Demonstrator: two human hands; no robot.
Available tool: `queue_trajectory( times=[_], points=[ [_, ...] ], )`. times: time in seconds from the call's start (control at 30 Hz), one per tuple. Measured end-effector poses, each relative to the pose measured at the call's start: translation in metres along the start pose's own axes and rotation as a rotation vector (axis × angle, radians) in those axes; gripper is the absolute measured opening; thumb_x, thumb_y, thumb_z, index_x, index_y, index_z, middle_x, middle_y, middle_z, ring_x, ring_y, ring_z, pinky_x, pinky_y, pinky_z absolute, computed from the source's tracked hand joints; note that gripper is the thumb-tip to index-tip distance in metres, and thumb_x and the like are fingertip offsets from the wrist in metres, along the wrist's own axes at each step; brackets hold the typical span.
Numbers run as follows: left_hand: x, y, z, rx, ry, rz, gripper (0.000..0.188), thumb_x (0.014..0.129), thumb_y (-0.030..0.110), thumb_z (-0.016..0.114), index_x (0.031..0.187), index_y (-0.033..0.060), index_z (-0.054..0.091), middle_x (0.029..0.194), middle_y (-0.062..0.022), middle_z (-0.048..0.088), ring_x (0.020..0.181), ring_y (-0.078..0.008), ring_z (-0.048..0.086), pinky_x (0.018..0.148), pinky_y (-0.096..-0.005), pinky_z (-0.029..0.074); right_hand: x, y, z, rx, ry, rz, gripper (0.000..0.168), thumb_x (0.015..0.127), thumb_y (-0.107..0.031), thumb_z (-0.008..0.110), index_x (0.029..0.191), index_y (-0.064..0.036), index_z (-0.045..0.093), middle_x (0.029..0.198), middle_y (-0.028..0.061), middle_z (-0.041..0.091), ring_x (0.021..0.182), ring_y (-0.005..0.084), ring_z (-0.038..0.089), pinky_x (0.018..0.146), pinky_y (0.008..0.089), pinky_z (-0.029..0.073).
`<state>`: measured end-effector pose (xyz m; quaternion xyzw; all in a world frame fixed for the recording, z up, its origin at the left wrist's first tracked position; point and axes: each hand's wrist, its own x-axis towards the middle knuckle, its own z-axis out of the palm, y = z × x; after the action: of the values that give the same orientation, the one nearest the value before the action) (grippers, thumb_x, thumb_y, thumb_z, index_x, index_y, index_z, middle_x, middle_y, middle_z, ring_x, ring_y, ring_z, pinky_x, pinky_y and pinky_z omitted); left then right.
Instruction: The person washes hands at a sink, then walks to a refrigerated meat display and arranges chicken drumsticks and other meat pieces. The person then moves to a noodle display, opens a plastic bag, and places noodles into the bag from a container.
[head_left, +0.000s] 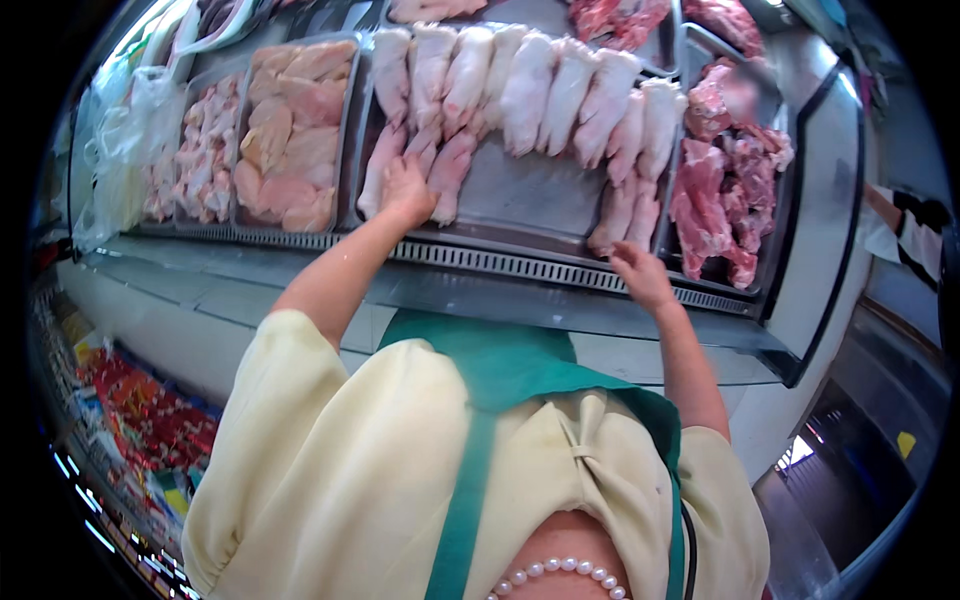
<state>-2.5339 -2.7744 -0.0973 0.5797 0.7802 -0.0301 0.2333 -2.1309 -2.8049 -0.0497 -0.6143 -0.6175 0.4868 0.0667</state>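
Several pale pig's trotters (525, 97) lie side by side along the back of a metal tray (517, 180), with more in front at its left and right ends. My left hand (407, 191) rests on the front trotters at the left end; its fingertips lie over them, and whether they grip is unclear. At the right end, my right hand (641, 274) is by the lower end of a front trotter (613, 217), fingers bent towards it. I cannot tell whether that hand touches or holds it.
Left of the trotters are a tray of chicken breasts (289, 135), a tray of small poultry pieces (206, 150) and clear plastic bags (135, 127). Red meaty bones (724, 195) fill the right tray. A slotted metal vent strip (495, 259) and the counter edge (450, 289) run in front.
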Motion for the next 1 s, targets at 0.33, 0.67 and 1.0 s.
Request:
queue_trajectory(
  times=[0.33,0.67,1.0],
  points=[
    [-0.009,0.012,-0.041,-0.079,-0.121,-0.141,0.082,0.064,0.031,0.079,0.127,-0.0022,0.038,0.131,-0.0261,0.039,0.127,-0.0394,0.032,0.108,-0.0416,0.027,-0.038,-0.005,-0.019,-0.183,0.01,-0.156,0.038,0.082,-0.026,0.061,0.114,-0.006,0.058,0.104,0.0182,0.062,0.098,0.033,0.059,0.083,0.04,0.048],
    [0.011,-0.013,-0.017,-0.217,-0.139,-0.153,0.083,0.061,0.034,0.077,0.126,-0.0015,0.041,0.132,-0.0275,0.039,0.126,-0.0414,0.034,0.106,-0.0426,0.032,-0.145,-0.037,-0.013,-0.479,0.434,0.032,0.037,0.082,-0.032,0.058,0.11,-0.008,0.059,0.111,0.011,0.06,0.109,0.0268,0.053,0.095,0.0502,0.035],
    [0.007,-0.022,-0.017,-0.257,-0.145,-0.076,0.081,0.063,0.036,0.075,0.129,0.001,0.043,0.13,-0.0274,0.04,0.125,-0.0413,0.036,0.105,-0.0421,0.033,-0.15,-0.037,-0.002,-0.465,0.652,0.002,0.033,0.083,-0.033,0.058,0.106,-0.008,0.061,0.113,0.0093,0.061,0.112,0.0273,0.052,0.098,0.0494,0.034]
  ],
)
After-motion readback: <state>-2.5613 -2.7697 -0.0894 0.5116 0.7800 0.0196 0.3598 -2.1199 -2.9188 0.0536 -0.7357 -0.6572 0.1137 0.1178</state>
